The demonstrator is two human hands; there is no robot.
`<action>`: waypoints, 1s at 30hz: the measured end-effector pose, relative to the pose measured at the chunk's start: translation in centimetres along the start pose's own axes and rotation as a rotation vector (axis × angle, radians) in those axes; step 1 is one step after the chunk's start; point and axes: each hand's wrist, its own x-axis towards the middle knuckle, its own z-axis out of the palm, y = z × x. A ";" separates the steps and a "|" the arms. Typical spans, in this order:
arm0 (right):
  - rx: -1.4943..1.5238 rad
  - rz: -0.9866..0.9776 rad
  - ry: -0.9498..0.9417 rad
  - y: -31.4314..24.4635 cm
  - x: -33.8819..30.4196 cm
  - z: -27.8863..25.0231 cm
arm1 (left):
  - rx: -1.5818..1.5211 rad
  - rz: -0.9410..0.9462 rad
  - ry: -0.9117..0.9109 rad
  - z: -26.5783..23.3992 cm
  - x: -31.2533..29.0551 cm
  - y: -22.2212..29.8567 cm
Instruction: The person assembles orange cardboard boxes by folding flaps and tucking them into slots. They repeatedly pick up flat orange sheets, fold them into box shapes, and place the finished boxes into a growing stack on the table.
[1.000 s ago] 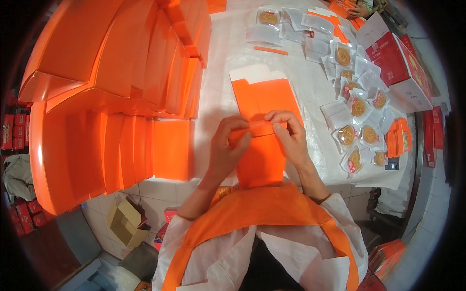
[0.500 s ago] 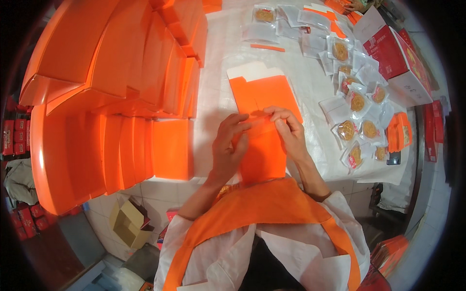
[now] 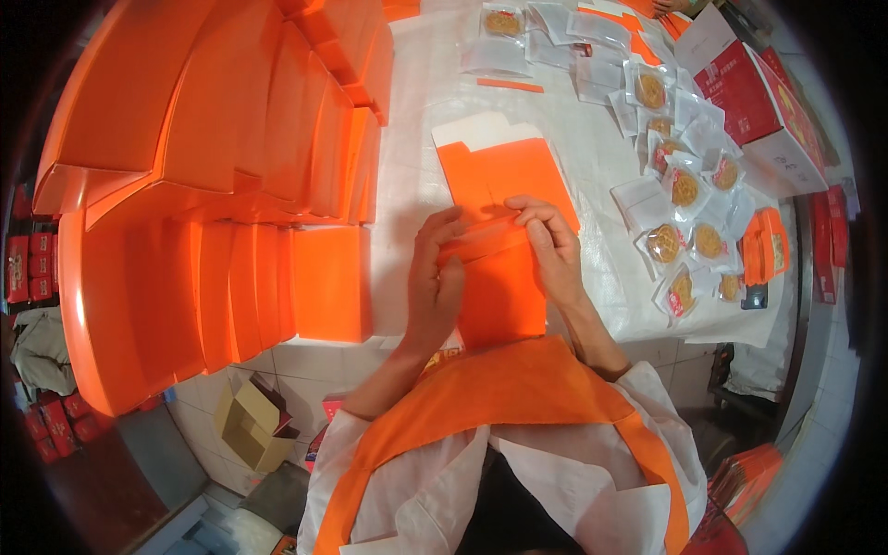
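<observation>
A flat orange cardboard box blank (image 3: 513,176) with a white far edge lies in front of me, its near part running down to my apron. A narrow orange fold stands up across its middle, between my two hands. My left hand (image 3: 435,277) grips the left end of this fold, fingertips on top and thumb on the near side. At the right end, my right hand (image 3: 553,248) pinches the fold between thumb and bent fingers. The undersides of both hands' grips are partly hidden.
Tall stacks of orange boxes (image 3: 328,282) fill the table's left side. On the right lie several bagged round pastries (image 3: 684,190), an orange packet (image 3: 763,245) and a red-and-white carton (image 3: 754,102). A thin orange strip (image 3: 511,85) lies farther back. Another person's hand (image 3: 668,7) shows at the far right.
My left hand has turned slightly and its fingers have drawn closer to the fold. The fold now stands out more plainly between my hands, while my right hand stays nearly in place.
</observation>
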 end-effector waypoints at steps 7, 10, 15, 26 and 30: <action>0.005 0.033 -0.003 0.3 -0.3 -0.5 | 0.235 0.179 -0.046 -0.6 -0.4 -1.1; 0.012 0.046 0.003 1.3 -0.8 -1.2 | 0.306 0.249 -0.094 -1.1 -0.2 -1.6; 0.041 -0.039 0.008 0.6 -0.6 -0.4 | 0.576 0.266 -0.268 -1.5 1.9 0.3; -1.343 -0.048 0.247 -2.6 -3.5 -16.7 | 0.041 -0.205 -0.138 -3.1 6.7 0.4; -1.567 0.320 0.133 -1.6 -6.4 -21.8 | 0.137 -0.351 0.126 -3.7 4.3 -8.0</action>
